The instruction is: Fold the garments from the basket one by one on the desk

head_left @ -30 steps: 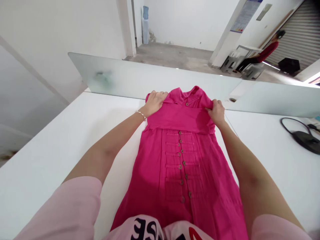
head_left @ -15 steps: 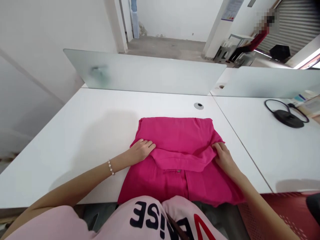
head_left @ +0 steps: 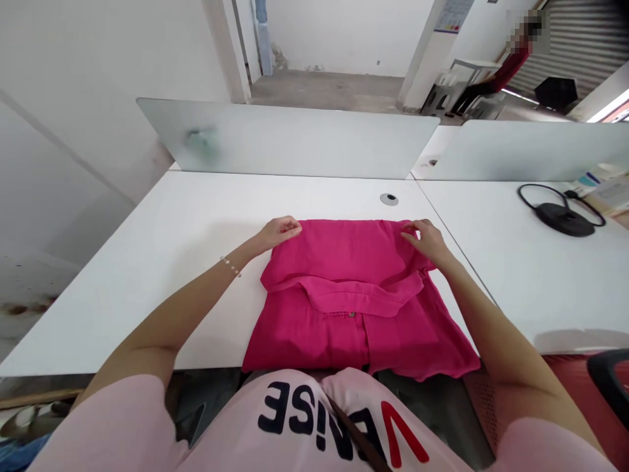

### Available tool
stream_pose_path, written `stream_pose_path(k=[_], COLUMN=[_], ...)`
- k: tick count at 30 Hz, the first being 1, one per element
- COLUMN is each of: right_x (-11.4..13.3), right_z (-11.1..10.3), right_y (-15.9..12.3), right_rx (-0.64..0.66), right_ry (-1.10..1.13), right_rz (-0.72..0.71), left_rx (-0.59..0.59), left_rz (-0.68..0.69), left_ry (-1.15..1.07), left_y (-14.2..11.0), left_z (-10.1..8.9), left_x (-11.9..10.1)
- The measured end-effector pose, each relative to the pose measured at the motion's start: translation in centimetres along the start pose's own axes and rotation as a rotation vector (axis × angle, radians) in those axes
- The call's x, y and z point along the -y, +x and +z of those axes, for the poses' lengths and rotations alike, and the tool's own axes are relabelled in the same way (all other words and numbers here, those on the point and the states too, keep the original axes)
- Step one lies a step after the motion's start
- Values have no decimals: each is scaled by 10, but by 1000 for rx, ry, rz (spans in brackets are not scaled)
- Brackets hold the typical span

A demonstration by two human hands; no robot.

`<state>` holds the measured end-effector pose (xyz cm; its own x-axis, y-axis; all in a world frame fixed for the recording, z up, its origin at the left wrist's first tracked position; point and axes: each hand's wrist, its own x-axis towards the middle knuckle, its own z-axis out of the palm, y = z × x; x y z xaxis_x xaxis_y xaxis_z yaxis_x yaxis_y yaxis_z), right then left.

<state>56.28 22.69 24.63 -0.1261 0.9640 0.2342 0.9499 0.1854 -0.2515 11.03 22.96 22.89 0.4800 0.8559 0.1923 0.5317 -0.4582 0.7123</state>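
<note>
Head view shows one pink garment [head_left: 346, 275], folded into a rough rectangle and lying against the near edge of the white desk [head_left: 147, 288], with one button [head_left: 351, 314] showing below a folded-over band [head_left: 363, 293]. Two hands are on it. The left hand [head_left: 281, 233] sits at the garment's far left corner, its fingers lightly curled, and one beaded bracelet [head_left: 230, 265] circles that wrist. The right hand [head_left: 427, 241] sits at the far right corner, its fingers bent down onto the cloth. Neither hand is spread flat, but I cannot tell whether either one is actually gripping the cloth. Past the garment's far edge there is open desk, with one grommet [head_left: 388, 199] near the desk's far edge, and much wider room lies to the left, well apart from the desk's left edge. To the right, the garment's lower corner comes near the seam [head_left: 459, 272] joining a second desk [head_left: 545, 288]. Two frosted partitions [head_left: 285, 141] stand along the far edges. The second desk carries one black base with a looped cable [head_left: 560, 219] and papers [head_left: 604, 193] at its far right. One black armrest [head_left: 609, 377] shows at lower right, and one distant person in red [head_left: 514, 72] is too blurred to tell more.
</note>
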Motion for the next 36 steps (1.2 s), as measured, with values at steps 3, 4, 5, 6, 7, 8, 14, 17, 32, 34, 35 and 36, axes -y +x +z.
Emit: stream_pose_path(k=[3,4,5,6,7,8,14,17,32,34,35,36], right_x=[21,25,28,29,28,26,16,21,52,49,48,47], right_z=[13,18,22,26,29,31,27,18,-51,-41,-34,-26], right_y=[36,44,50,56,60,64,87,103,32,-24,-53,-82], right_rx=[165,208,244,273,297,322,380,320,-275,-330,-331,-304], right_ry=[-119,-155,-182,-200,-212,-227,-323,-366,-403,-420,-410,-387], right_rz=[-4,-4,-1,2,6,12,30,18,-166,-233,-255,-262], left_rx=[-117,-86,-34,22,75,126,283,188,-310,-263,-263,-257], left_rz=[-51,-70,-90,-108,-115,-109,53,94,281,400,455,485], left_ry=[135,174,186,179,174,183,445,530,867,886,879,874], left_y=[34,42,48,52,56,60,87,101,32,-16,-40,-64], left_z=[-3,-4,-4,-5,-5,-6,-13,-20,-43,-20,-7,7], left_x=[23,29,34,38,41,43,47,41,-52,-58,-60,-61])
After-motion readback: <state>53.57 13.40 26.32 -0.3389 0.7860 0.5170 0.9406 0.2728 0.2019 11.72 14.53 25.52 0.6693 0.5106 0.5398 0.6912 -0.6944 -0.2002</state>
